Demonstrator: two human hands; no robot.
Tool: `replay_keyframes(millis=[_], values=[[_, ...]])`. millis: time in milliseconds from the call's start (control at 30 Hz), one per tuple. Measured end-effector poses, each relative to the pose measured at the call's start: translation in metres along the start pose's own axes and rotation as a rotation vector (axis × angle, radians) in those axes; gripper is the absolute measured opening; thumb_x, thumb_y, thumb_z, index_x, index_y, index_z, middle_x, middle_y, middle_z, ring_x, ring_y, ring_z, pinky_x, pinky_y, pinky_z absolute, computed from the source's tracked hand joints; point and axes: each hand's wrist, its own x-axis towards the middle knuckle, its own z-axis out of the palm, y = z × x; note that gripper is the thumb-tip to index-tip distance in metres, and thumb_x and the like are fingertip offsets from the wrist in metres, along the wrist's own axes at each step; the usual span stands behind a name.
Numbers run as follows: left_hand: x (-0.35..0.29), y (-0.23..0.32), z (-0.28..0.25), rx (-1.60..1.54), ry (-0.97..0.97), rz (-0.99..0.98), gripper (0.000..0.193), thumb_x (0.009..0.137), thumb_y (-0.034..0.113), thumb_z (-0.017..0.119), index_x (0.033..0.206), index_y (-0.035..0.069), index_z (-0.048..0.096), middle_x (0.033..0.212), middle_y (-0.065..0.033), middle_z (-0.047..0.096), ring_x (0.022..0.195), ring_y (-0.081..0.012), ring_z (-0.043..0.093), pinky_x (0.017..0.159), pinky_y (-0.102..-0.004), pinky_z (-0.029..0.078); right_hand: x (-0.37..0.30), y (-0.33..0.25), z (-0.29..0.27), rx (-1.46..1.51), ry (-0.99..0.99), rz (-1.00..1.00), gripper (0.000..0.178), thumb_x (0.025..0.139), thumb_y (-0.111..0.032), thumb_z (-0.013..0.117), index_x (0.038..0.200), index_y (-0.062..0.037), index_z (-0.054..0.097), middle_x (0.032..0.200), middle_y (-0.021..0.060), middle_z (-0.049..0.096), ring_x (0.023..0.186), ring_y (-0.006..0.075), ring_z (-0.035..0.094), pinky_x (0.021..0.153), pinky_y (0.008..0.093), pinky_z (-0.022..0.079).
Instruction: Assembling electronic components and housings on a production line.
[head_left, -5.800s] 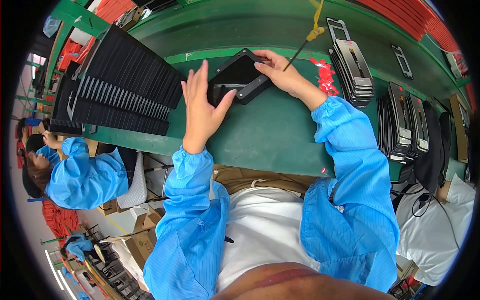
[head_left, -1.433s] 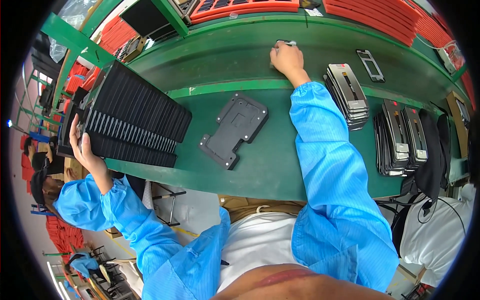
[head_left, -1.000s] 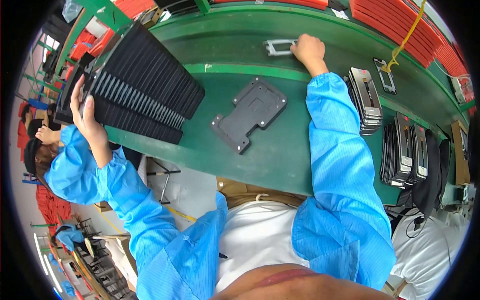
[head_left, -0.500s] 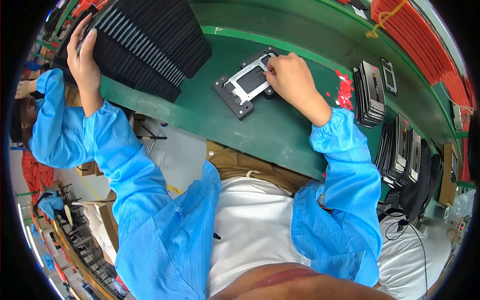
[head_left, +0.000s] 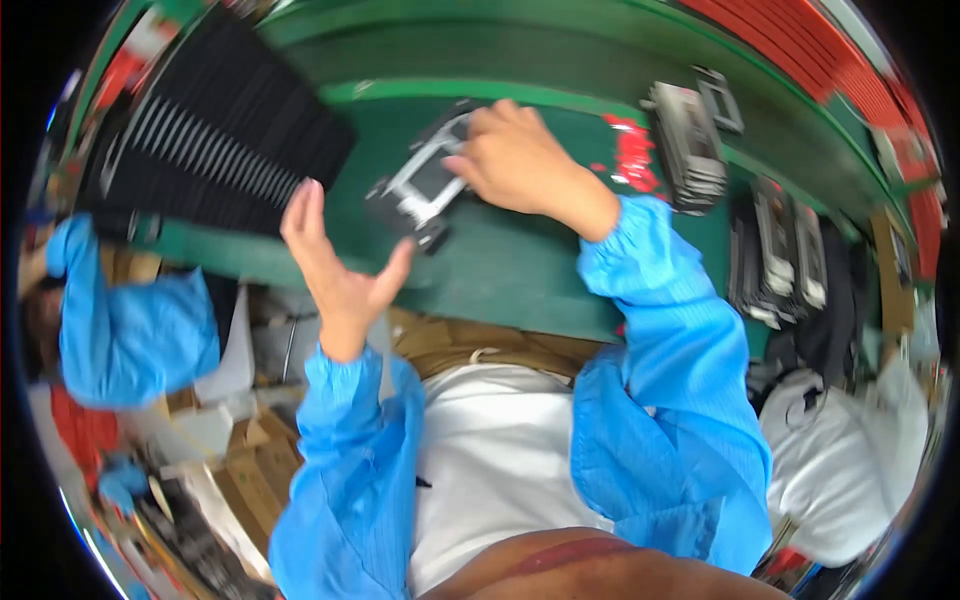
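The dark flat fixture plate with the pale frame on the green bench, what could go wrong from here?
1. The dark flat fixture plate lies near the green bench's front edge; a push from the right hand could slide it off.
2. The open left hand, close by, might knock the plate.
3. The stack of black flat panels beside it could be bumped.

Factory line (green bench [head_left: 520, 270], stacked black parts [head_left: 210, 140]).
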Motion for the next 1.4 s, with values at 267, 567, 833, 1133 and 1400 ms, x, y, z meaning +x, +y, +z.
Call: replay_keyframes(millis=[267, 567, 833, 1133, 1400], values=[[-0.011, -0.006, 0.043, -0.174, -0.321, -0.255, 0.126, 0.061, 0.030, 0.096, 0.157, -0.002, 0.021, 0.149, -0.0302, 0.038, 0.134, -0.0472, 0.042, 0.114, -0.0480, 0.034, -0.035, 0.157, -0.112, -0.054, -0.288, 0.595, 0.040, 0.091, -0.041, 0.068, 0.099, -0.0023, 0.073, 0.085, 0.0186, 0.072, 0.082, 0.0369, 0.069, 0.076, 0.0439, 0.054], [-0.010, 0.029, 0.051, -0.339, 0.030, -0.006, 0.093, 0.075, 0.019, 0.079, 0.152, -0.005, 0.032, 0.139, -0.0259, 0.052, 0.129, -0.0402, 0.049, 0.117, -0.0487, 0.030, -0.088, 0.254, -0.088, 0.093, -0.295, 0.877, 0.055, 0.084, -0.047, 0.075, 0.107, 0.0033, 0.071, 0.099, 0.0213, 0.073, 0.090, 0.0363, 0.070, 0.081, 0.0426, 0.055], [-0.024, 0.041, 0.069, -0.621, -0.020, -0.062, 0.064, 0.081, 0.018, 0.069, 0.138, -0.006, 0.050, 0.123, -0.0203, 0.060, 0.121, -0.0340, 0.054, 0.113, -0.0455, 0.035, -0.092, 0.258, -0.038, 0.249, 0.075, 0.830, 0.047, 0.088, -0.035, 0.077, 0.115, 0.0015, 0.066, 0.095, 0.0103, 0.070, 0.084, 0.0218, 0.065, 0.078, 0.0355, 0.053], [-0.027, 0.036, 0.071, -0.650, -0.188, 0.036, 0.056, 0.086, 0.013, 0.067, 0.136, -0.005, 0.051, 0.126, -0.0179, 0.056, 0.116, -0.0302, 0.058, 0.108, -0.0419, 0.042, -0.058, 0.234, -0.105, 0.343, 0.204, 0.708, 0.031, 0.091, -0.025, 0.074, 0.111, -0.0012, 0.069, 0.089, 0.0080, 0.072, 0.078, 0.0187, 0.068, 0.069, 0.0322, 0.054], [-0.017, 0.071, 0.073, -1.380, -0.252, -0.446, 0.067, 0.097, 0.021, 0.061, 0.153, -0.001, 0.032, 0.147, -0.0211, 0.046, 0.124, -0.0351, 0.058, 0.108, -0.0471, 0.046, 0.008, 0.068, -0.102, 1.145, -0.283, 0.297, 0.024, 0.098, -0.007, 0.063, 0.120, 0.0011, 0.069, 0.095, 0.0046, 0.072, 0.068, 0.0074, 0.064, 0.064, 0.0223, 0.054]])
